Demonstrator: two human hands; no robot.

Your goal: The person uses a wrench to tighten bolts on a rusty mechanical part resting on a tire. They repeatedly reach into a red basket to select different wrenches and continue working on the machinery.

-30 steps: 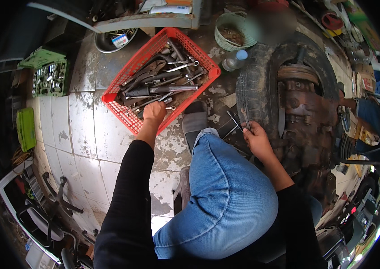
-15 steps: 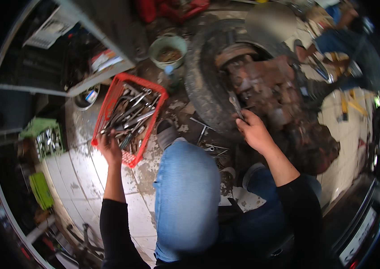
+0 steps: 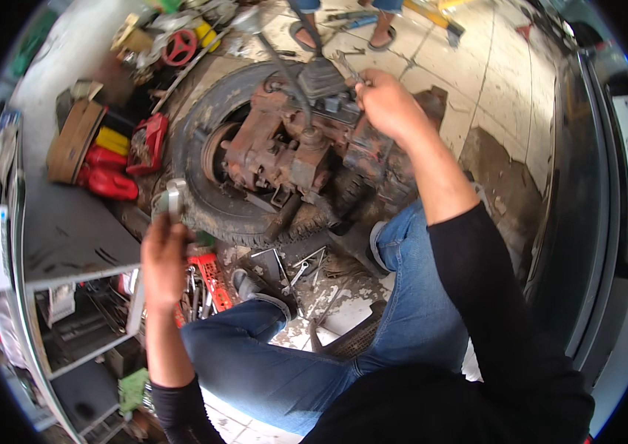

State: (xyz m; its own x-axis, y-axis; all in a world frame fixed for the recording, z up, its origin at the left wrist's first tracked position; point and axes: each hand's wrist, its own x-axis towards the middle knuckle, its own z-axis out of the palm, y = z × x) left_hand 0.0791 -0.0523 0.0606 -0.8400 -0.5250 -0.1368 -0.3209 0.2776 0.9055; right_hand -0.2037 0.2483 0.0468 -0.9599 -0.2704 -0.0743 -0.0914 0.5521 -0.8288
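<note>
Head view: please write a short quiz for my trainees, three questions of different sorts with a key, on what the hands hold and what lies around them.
1. Multiple choice: what lies under part of the rusty machine?
A. the red basket
B. a tyre
C. the grey shelf
2. True or false: the left hand is empty.
3. Fill in: the right hand holds a ____.

Key: 1. B. 2. False: it holds a metal tool, too blurred to identify. 3. wrench.
</note>
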